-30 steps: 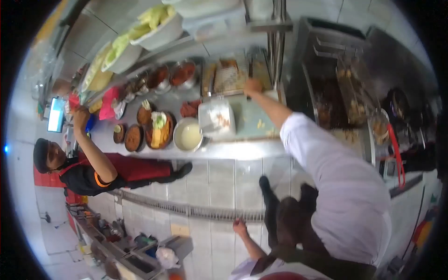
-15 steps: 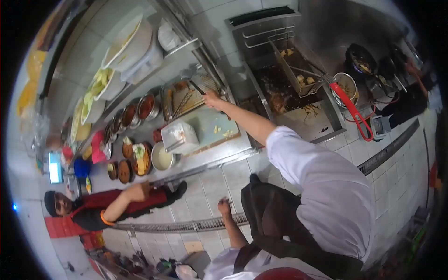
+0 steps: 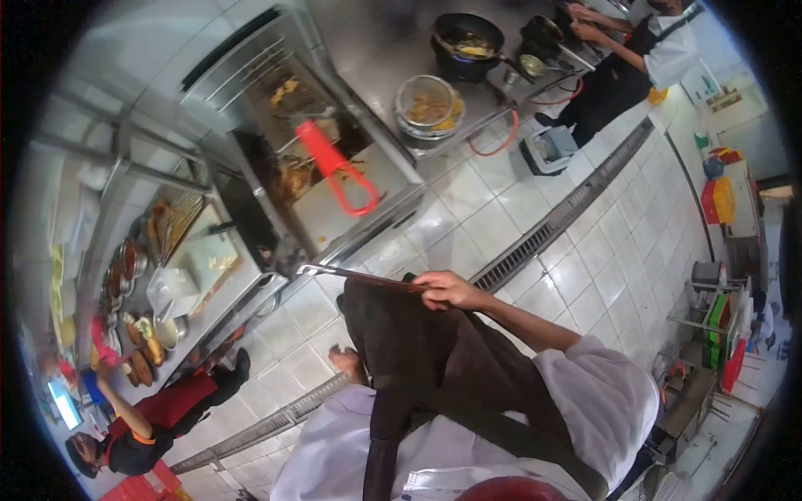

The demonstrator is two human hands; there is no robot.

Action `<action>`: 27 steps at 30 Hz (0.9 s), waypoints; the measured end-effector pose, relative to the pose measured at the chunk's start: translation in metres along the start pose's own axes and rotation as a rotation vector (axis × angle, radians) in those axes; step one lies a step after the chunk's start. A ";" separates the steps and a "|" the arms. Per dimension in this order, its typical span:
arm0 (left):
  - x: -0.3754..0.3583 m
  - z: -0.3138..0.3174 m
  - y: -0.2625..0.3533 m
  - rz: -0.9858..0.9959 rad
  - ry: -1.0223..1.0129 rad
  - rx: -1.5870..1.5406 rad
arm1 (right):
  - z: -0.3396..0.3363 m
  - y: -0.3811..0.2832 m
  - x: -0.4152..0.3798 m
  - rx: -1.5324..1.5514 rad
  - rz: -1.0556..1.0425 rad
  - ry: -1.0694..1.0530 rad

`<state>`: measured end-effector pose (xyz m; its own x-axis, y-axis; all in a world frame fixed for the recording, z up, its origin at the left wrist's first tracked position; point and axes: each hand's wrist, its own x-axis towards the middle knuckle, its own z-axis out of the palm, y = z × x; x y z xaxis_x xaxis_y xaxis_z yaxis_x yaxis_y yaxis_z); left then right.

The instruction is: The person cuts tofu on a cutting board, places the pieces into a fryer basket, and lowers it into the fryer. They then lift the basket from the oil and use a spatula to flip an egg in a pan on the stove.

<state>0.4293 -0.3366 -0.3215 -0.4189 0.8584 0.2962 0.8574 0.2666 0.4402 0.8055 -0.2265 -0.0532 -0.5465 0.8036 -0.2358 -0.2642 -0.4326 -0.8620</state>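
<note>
My right hand [image 3: 451,290] is closed around the dark handle of a long, thin metal utensil [image 3: 359,274]. The shaft points left in front of the dark apron, toward the fryer's front corner. What kind of tool it is cannot be made out. Low on the left, beside the apron, my left hand [image 3: 347,362] hangs with fingers apart and holds nothing. Beyond the utensil stands the fryer [image 3: 330,230] with dark oil. A frying basket [image 3: 288,92] with a red handle [image 3: 326,159] rests over it, with pale food pieces inside.
Left of the fryer is a counter with a cutting board [image 3: 209,255], a white container [image 3: 173,290] and sauce pots. A strainer [image 3: 426,102] and a wok [image 3: 468,46] are at the right. One co-worker [image 3: 146,426] stands left, another [image 3: 622,71] far right. A floor drain [image 3: 576,204] crosses the tiles.
My right hand has come back from the tray on the counter to in front of my apron, now with the utensil. The view has turned right, and the left co-worker's arm now reaches to the counter.
</note>
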 end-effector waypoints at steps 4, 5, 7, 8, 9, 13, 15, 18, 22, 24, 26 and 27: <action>-0.099 0.012 -0.011 -0.247 -0.421 0.152 | -0.073 -0.027 -0.113 -0.039 0.129 0.209; -0.114 0.020 -0.013 -0.351 -0.545 0.212 | -0.087 -0.033 -0.131 0.030 0.086 0.226; -0.126 0.046 -0.010 -0.452 -0.734 0.305 | -0.123 -0.040 -0.156 0.097 0.047 0.243; -0.124 0.063 -0.008 -0.401 -0.777 0.315 | -0.147 -0.041 -0.163 0.109 0.033 0.232; -0.119 0.087 -0.003 -0.270 -0.787 0.302 | -0.174 -0.042 -0.167 0.118 0.021 0.220; -0.038 0.160 0.130 -0.270 -0.981 -0.443 | -0.288 -0.111 -0.143 -0.286 0.028 0.459; -0.014 0.214 0.201 -0.033 -1.001 -0.408 | -0.356 -0.149 -0.117 -0.383 0.010 0.630; 0.002 0.315 0.302 0.760 -0.574 -0.387 | -0.459 -0.231 -0.073 -1.085 -0.117 0.740; 0.043 0.329 0.501 0.384 -0.873 -0.426 | -0.510 -0.361 -0.010 -1.826 -0.159 0.835; 0.054 0.350 0.563 0.312 -1.026 -0.462 | -0.525 -0.413 0.026 -2.014 0.012 0.813; 0.041 0.412 0.587 0.405 -0.944 -0.665 | -0.550 -0.445 0.066 -2.215 0.064 0.712; 0.041 0.409 0.607 0.399 -0.938 -0.663 | -0.557 -0.457 0.085 -2.322 0.087 0.680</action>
<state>1.0549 0.0391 -0.3887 0.4537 0.8858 -0.0973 0.4423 -0.1290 0.8875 1.3223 0.2667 0.0705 -0.1558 0.9850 0.0735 0.9217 0.1182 0.3694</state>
